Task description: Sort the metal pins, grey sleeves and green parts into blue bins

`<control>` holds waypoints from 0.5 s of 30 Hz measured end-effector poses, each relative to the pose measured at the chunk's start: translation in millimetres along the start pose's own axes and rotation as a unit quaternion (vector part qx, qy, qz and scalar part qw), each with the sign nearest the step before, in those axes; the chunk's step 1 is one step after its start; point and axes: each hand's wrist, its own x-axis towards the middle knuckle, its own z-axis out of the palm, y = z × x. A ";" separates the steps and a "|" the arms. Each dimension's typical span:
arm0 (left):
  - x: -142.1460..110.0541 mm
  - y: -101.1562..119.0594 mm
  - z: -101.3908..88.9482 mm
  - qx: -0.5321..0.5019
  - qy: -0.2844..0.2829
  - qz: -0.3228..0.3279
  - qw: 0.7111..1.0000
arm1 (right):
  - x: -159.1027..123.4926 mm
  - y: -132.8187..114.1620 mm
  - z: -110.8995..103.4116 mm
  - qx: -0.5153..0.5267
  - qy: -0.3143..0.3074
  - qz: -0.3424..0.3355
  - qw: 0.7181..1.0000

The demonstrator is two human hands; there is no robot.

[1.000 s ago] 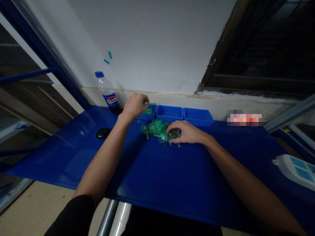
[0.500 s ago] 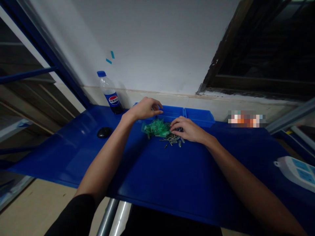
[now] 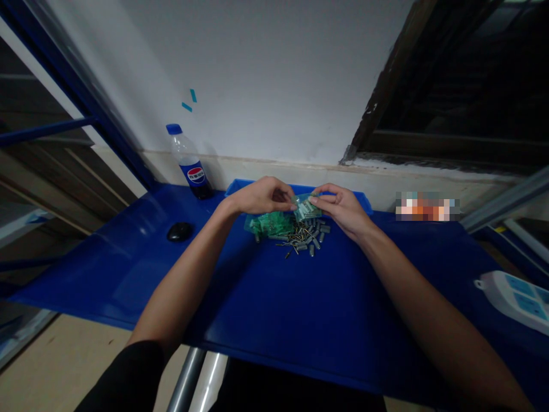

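Note:
Both my hands meet above a heap of parts at the far side of a blue table (image 3: 300,309). My left hand (image 3: 259,196) and my right hand (image 3: 338,207) pinch a small green bag (image 3: 305,209) between them, one at each side. Below it lie a pile of green bags (image 3: 268,223) and several small grey metal pieces (image 3: 306,239) scattered on the table. Blue bins (image 3: 240,184) stand behind my hands, mostly hidden by them.
A cola bottle (image 3: 189,163) with a blue cap stands at the back left by the wall. A black mouse (image 3: 179,230) lies left of the pile. A white power strip (image 3: 512,297) sits at the right edge. Blue shelf posts rise at the left.
My left hand came back from the left bin to the middle. My right hand lifted off the metal pieces with a green bag, and both hands now hold it.

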 end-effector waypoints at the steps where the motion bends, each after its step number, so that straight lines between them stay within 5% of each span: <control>1: 0.4 -0.7 0.6 0.000 -0.002 0.004 1.000 | -0.3 -0.8 0.4 0.007 0.001 0.001 1.000; 9: -5.2 -8.1 -13.3 0.113 0.088 -0.064 0.988 | 0.1 -2.3 2.8 -0.032 0.028 -0.010 0.999; 15: -18.7 -33.9 -33.1 0.319 0.247 -0.183 0.897 | 1.8 2.8 0.7 -0.071 0.004 0.004 0.997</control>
